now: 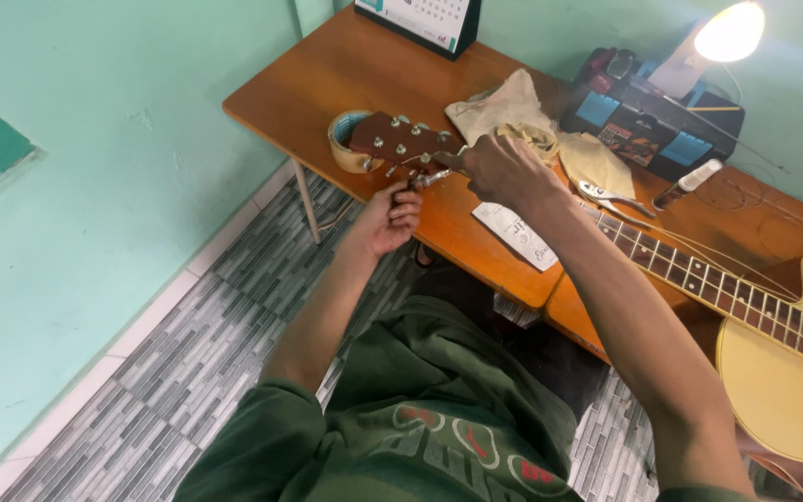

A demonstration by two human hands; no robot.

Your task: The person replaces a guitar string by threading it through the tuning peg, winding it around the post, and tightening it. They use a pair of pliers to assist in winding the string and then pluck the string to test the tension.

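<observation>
A person in a dark green printed shirt point(439, 437) works at the reddish-brown wooden headstock point(392, 141) of a pale-bodied acoustic guitar point(783, 372), which lies across an orange-brown wooden counter point(346, 74) with its fretted neck running right toward the body. The headstock rests on a roll of beige tape point(346, 149) near the counter's front edge. The left hand point(385, 218) reaches up from below the counter edge, its fingers curled closed around one of the silver tuning pegs point(411, 181) on the headstock's lower side. The right hand point(506, 172) lies over the top of the neck just beside the headstock, fingers bent and pinched near the pegs; what it grips cannot be told. Behind that hand sits a crumpled cream cloth point(513, 112), with silver pliers point(611, 195) and a small white-capped brown bottle point(690, 183) to its right. A white paper packet point(518, 234) lies near the counter's front edge. At the back stand a black box with blue panels point(652, 121), a glowing white lamp point(729, 33) and a desk calendar point(420, 19). Below, grey patterned tiles point(141, 390) cover the floor beside a mint-green wall point(95, 186).
</observation>
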